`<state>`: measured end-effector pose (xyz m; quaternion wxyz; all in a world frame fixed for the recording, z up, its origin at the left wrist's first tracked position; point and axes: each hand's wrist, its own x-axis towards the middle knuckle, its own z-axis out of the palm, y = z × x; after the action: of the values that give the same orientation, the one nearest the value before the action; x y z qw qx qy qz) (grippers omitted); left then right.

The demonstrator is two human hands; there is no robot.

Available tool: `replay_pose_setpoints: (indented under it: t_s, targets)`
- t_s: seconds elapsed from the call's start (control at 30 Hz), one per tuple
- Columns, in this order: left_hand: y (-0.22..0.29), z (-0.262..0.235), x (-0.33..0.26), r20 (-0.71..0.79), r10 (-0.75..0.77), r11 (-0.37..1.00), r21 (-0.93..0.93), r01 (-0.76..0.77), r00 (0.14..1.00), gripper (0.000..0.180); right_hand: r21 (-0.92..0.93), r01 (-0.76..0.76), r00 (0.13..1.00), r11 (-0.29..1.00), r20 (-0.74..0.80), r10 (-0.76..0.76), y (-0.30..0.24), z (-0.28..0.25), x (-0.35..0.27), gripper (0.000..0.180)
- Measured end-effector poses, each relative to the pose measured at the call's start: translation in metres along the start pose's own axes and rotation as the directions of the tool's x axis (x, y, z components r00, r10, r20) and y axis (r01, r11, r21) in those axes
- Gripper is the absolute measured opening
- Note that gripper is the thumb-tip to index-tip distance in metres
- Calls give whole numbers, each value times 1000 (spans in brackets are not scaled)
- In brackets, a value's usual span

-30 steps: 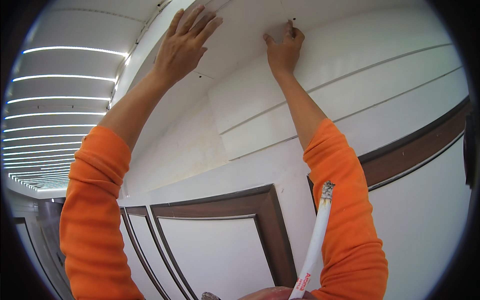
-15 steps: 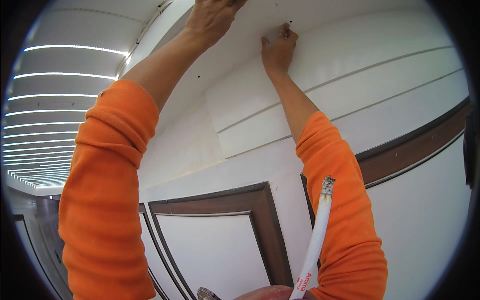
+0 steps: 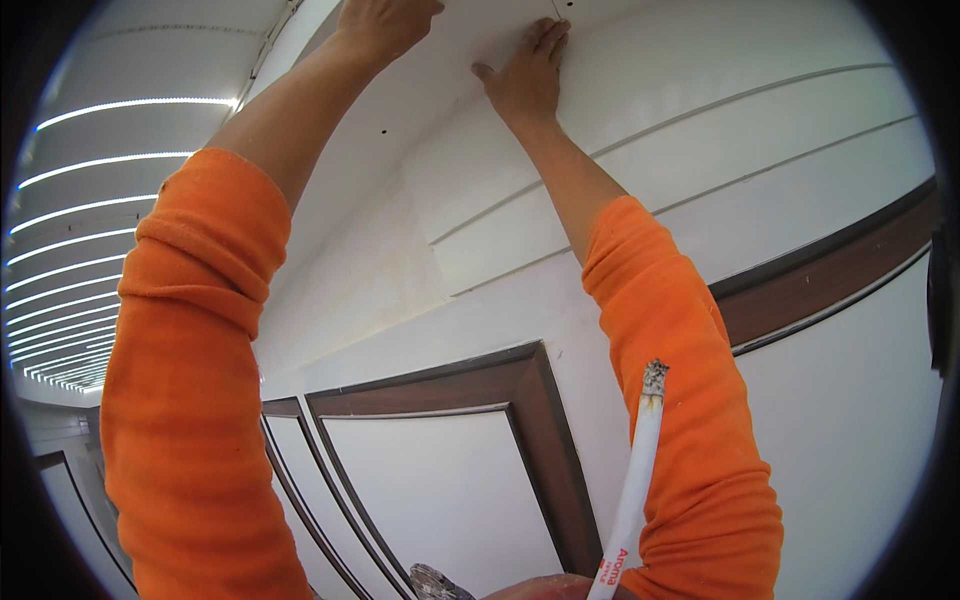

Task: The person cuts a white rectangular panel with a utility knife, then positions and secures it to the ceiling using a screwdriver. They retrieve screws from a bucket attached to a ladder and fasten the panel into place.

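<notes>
Both my arms, in rolled-up orange sleeves, reach up to a white ceiling panel (image 3: 450,70). My right hand (image 3: 525,80) lies against the panel near its meeting with the wall, thumb spread away and fingers stretched out, nothing in it. A small dark hole shows just beyond its fingertips. At the top edge, my left hand (image 3: 385,25) is at the panel's left side; its fingers are mostly cut off by the picture's edge, so what it touches or holds is hidden. A lit cigarette (image 3: 635,480) with a grey ash tip sticks up from the lower edge, in front of my right sleeve.
Rows of bright light strips (image 3: 90,237) line the ceiling at left. White wall boards (image 3: 700,150) with long grooves run below the panel. Brown-framed white panels (image 3: 440,480) stand lower down. A mottled grey object (image 3: 435,582) pokes in at the bottom.
Both hands have shifted up and left in the view, which has itself moved a little. My right hand's bent fingers have straightened against the panel.
</notes>
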<state>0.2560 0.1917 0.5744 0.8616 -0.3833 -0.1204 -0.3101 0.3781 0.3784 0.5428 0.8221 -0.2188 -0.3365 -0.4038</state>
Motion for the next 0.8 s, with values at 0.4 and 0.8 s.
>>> replay_pose_setpoints:
  t_s: [0.4,0.8]
  targets:
    - [0,-3,-31,265,22,962,255,-92,964,118,-159,-60,987,986,139,82,-40,-5,-12,108]
    - [-7,39,-35,-32,254,940,242,-239,967,73,-13,155,959,988,244,-147,-57,14,-46,106]
